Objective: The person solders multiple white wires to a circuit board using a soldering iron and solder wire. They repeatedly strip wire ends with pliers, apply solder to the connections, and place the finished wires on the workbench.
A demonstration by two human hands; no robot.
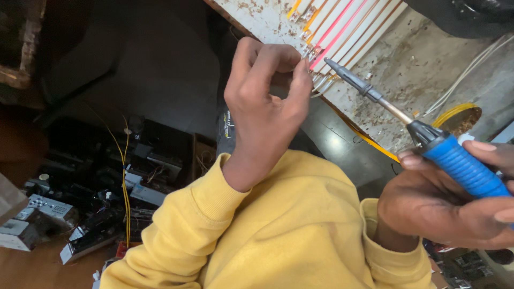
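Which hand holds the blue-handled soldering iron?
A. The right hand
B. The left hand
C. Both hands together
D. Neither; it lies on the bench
A. The right hand wraps the blue handle of the soldering iron, its tip aimed at the strip ends, while the left hand pinches the thin wires at the end of the strips.

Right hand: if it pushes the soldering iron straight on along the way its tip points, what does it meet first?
Probably the left hand's fingertips, pinching thin wire ends at the strips' lower ends; depth is unclear.
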